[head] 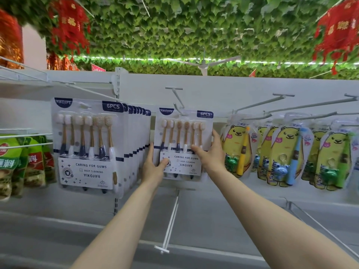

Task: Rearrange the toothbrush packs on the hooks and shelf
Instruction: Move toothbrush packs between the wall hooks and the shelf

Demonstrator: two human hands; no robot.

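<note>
1. We see one toothbrush pack held up against the white back panel of the shelving, in the middle of the view. It carries six brushes side by side under clear plastic.
2. The left hand grips the pack's lower left corner, with the thumb on the printed card in front and the fingers tucked behind the left edge.
3. The right hand grips the right side, with the thumb pressed on the front near the brush handles and the fingers wrapped round the right edge.
4. The pack's top edge meets the front end of a white wire hook (whether the hanging hole is on the wire, we cannot tell).
5. To the left, a row of matching packs hangs together, the front one facing us and the rest fanned out behind it.
6. To the right, bear-shaped packs hang on several long hooks, each with a coloured brush and a small animal toy.
7. At the far left, green bags sit behind a white wire rail.
8. Below the hands, a long lower hook sticks out towards us.
9. Overhead we see a leaf-covered ceiling and red decorations.
</note>
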